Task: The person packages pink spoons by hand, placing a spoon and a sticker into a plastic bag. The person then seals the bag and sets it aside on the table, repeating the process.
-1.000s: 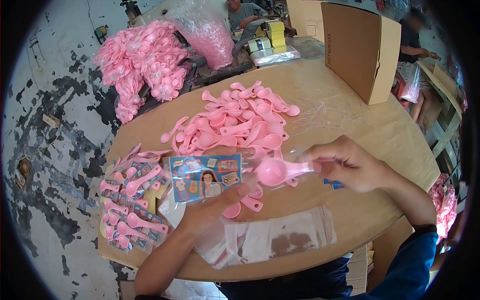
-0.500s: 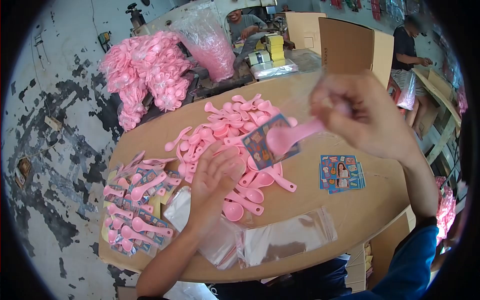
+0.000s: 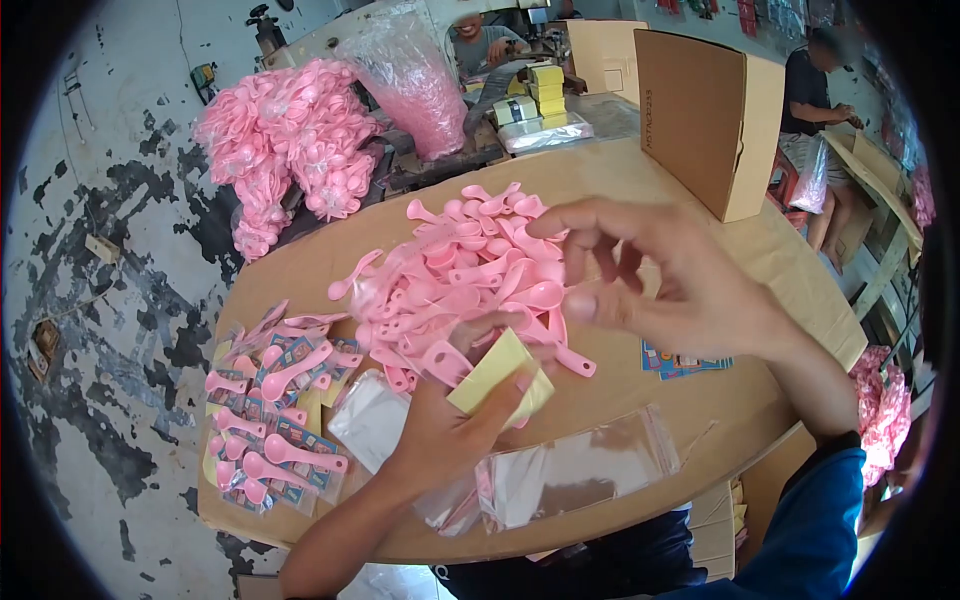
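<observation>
My left hand [image 3: 450, 428] is closed around a pink spoon [image 3: 443, 364] and a card turned to its plain yellow side [image 3: 503, 374], above the near edge of a heap of loose pink spoons [image 3: 460, 270]. Whether a clear bag wraps the two is hard to tell. To the right of the heap, my right hand [image 3: 665, 275] hovers with thumb and fingers apart and nothing in them. Beneath it lies a stack of blue printed cards [image 3: 688, 366], mostly hidden by the hand. Flat clear bags [image 3: 580, 475] lie along the table's front edge.
Bagged spoons with cards [image 3: 265, 455] lie at the table's left. A tall cardboard box [image 3: 700, 120] stands at the back right. Behind the table are a mound of bagged pink spoons [image 3: 285, 140], yellow stacks [image 3: 547, 92] and two people, one at the right.
The spoon and card passed from my right hand to my left, and the card now shows its yellow side. My right hand has come lower and its fingers have spread.
</observation>
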The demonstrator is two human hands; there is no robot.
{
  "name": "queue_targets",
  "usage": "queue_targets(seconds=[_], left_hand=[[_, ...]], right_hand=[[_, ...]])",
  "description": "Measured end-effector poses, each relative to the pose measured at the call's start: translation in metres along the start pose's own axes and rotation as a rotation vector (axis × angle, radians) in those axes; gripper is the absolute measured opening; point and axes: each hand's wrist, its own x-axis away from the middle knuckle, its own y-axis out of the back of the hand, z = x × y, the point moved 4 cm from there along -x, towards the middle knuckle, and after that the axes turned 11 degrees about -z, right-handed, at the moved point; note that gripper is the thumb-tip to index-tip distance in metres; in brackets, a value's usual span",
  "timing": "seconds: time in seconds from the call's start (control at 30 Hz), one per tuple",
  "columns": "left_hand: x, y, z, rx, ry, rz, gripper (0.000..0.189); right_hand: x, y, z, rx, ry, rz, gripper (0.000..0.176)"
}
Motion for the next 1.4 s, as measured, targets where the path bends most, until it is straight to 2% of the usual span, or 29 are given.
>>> queue_targets(seconds=[0.1,0.13,0.17,0.2,0.23,0.33,0.37,0.47,0.57,0.67,0.77,1.1,1.27,1.37,1.4], left_hand=[[0.008,-0.004,-0.002,0.032,0.213,0.363,0.043],[0.012,-0.009,-0.002,0.067,0.247,0.408,0.043],[0.016,-0.014,-0.001,0.106,0.282,0.454,0.044],[0.020,-0.019,0.001,0.149,0.316,0.502,0.044],[0.022,-0.022,0.002,0.134,0.312,0.422,0.041],[0.016,-0.006,0.011,0.152,0.505,0.090,0.039],[0.012,-0.008,0.011,0.211,0.471,-0.018,0.037],[0.005,-0.002,0.017,0.122,0.370,-0.049,0.033],[0.003,-0.001,0.028,0.099,0.322,-0.074,0.033],[0.005,0.001,0.028,0.104,0.368,-0.078,0.033],[0.004,-0.001,0.027,0.102,0.335,-0.073,0.035],[0.006,-0.013,0.017,-0.077,0.093,0.024,0.051],[0.004,-0.010,0.020,-0.173,0.122,0.054,0.052],[0.004,-0.011,0.020,-0.254,0.031,0.086,0.052],[0.004,-0.011,0.020,-0.250,0.023,0.091,0.052]], right_hand=[[0.021,-0.010,-0.018,-0.120,-0.055,0.112,0.043],[0.026,-0.015,-0.020,-0.151,-0.080,0.168,0.041],[0.027,-0.016,-0.018,-0.211,-0.073,0.190,0.030],[0.027,-0.018,-0.021,-0.228,-0.147,0.203,0.025],[0.027,-0.019,-0.024,-0.243,-0.220,0.219,0.021],[0.029,-0.024,-0.038,-0.302,-0.351,0.251,0.015],[0.030,-0.026,-0.043,-0.329,-0.381,0.258,0.013],[0.029,-0.027,-0.053,-0.076,-0.261,0.285,0.011],[0.028,-0.024,-0.051,0.138,-0.186,0.082,0.012],[0.025,-0.020,-0.037,0.327,0.244,-0.197,0.016],[0.031,-0.032,-0.027,0.433,0.380,-0.109,0.019],[0.036,-0.047,-0.031,0.565,0.496,-0.226,0.021],[0.036,-0.049,-0.036,0.614,0.556,-0.223,0.023],[0.031,-0.048,-0.035,0.658,0.522,-0.141,0.015],[0.029,-0.042,-0.038,0.547,0.429,-0.184,0.014]])
